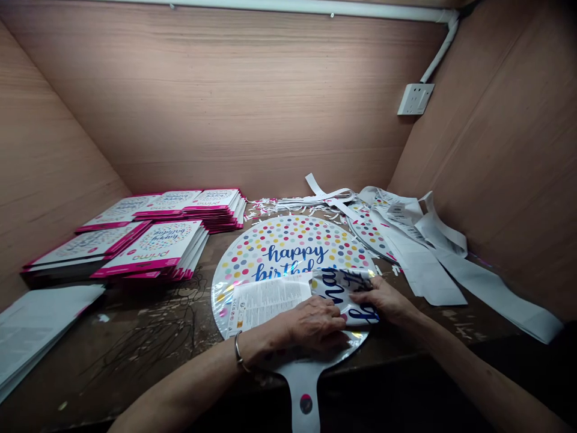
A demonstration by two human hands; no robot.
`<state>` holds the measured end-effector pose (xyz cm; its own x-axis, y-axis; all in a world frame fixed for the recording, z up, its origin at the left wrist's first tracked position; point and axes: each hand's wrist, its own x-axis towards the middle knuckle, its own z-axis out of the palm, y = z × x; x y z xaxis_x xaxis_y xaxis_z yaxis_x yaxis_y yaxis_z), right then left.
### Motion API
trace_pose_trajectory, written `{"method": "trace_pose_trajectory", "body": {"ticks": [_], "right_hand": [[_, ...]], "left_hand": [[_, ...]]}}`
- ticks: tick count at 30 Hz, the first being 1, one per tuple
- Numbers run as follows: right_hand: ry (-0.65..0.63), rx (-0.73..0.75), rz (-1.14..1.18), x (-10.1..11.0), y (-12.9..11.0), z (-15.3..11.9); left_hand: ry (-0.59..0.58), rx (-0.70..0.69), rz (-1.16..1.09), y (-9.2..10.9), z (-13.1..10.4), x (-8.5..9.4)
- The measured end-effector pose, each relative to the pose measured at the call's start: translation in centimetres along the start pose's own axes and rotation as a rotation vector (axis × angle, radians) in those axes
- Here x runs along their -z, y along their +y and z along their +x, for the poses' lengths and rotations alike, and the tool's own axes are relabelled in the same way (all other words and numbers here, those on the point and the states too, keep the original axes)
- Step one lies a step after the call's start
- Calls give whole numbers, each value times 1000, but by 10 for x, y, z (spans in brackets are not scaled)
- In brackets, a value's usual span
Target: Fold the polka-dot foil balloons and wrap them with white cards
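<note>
A round, dotted foil balloon [293, 240] printed "happy birthday" lies flat, its tail [305, 391] hanging over the table's front edge. On it rests a white printed sheet [270, 300], and right beside that a folded piece of the same foil [345, 294]. My left hand [315, 322], with a bangle at the wrist, lies over the lower edges of sheet and foil; its fingers are bent together, and what is under them is hidden. At the right end of the folded foil, my right hand [383, 300] pinches it between thumb and fingers.
Stacks of pink-and-white packets [153, 246] stand at the left, with white sheets [40, 331] nearer the front. White paper strips [419, 258] lie tangled at the right, partly over more dotted foil [367, 228]. Paper scraps [265, 207] are strewn at the back. Wooden panels [252, 96] enclose the table.
</note>
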<state>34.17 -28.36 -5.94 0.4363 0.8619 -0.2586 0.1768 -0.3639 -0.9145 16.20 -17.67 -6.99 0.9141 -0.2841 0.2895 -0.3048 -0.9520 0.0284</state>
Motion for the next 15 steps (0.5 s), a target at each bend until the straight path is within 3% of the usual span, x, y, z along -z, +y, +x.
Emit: {"method": "trace_pose_trajectory", "body": {"ticks": [2,4,5,7,9,10,15], "right_hand": [[168,167,-253,12,-11,-3],[371,523,-500,18,-22,-4],[372,728,-616,17,-25,-2],[125,1029,-819,8,-28,4],[-168,1107,-951,-6,-22,15],[-245,1089,-980,-12,-17,19],[-297,1025,-973,-25,4,23]], "left_hand": [[-18,15,0,1,0,-1],[-17,19,-5,1,1,-1],[-15,17,-6,1,2,-1],[-16,10,-6,0,2,-2],[-8,12,-1,0,0,-4],[3,16,2,-1,-1,-4],[72,-4,0,-2,-7,-6]]}}
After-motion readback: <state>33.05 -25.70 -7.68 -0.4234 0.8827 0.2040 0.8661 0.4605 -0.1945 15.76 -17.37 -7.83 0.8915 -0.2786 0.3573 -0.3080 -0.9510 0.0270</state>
